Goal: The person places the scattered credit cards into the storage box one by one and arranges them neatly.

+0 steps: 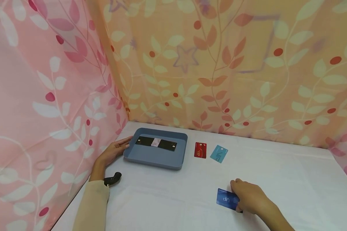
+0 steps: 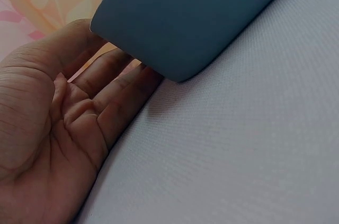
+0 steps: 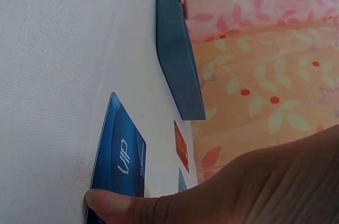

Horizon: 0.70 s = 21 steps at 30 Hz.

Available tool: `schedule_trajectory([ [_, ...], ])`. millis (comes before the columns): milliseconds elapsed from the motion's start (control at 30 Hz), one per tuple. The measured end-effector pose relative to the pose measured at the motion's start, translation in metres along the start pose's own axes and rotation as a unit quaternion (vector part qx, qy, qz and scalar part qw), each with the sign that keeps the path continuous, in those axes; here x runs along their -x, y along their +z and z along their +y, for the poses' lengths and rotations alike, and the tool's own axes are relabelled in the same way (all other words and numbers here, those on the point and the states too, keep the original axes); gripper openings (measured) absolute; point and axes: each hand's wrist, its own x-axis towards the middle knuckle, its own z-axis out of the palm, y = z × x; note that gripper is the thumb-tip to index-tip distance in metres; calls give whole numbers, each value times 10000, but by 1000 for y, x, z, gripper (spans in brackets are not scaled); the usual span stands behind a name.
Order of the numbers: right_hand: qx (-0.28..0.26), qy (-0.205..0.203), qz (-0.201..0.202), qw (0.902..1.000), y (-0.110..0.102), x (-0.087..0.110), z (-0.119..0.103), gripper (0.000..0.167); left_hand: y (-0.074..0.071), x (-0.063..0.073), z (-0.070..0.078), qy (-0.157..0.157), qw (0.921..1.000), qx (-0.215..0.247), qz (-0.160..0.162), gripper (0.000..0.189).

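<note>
- Blue card (image 1: 226, 199): glossy, shaded dark to bright, pale "VIP" lettering; nearer than the tray (image 1: 151, 157) and right of it.
- Right hand (image 1: 251, 197): grip pinching the card's end.
- Left hand (image 1: 114, 152): grip spread, straight fingers touching the tray.
</note>
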Motion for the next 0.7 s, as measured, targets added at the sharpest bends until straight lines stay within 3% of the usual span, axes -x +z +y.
schedule_trajectory([
  [700,-124,60,-53,9999,0,2,1,54,3,2,3,-160,9998,-12,134,54],
])
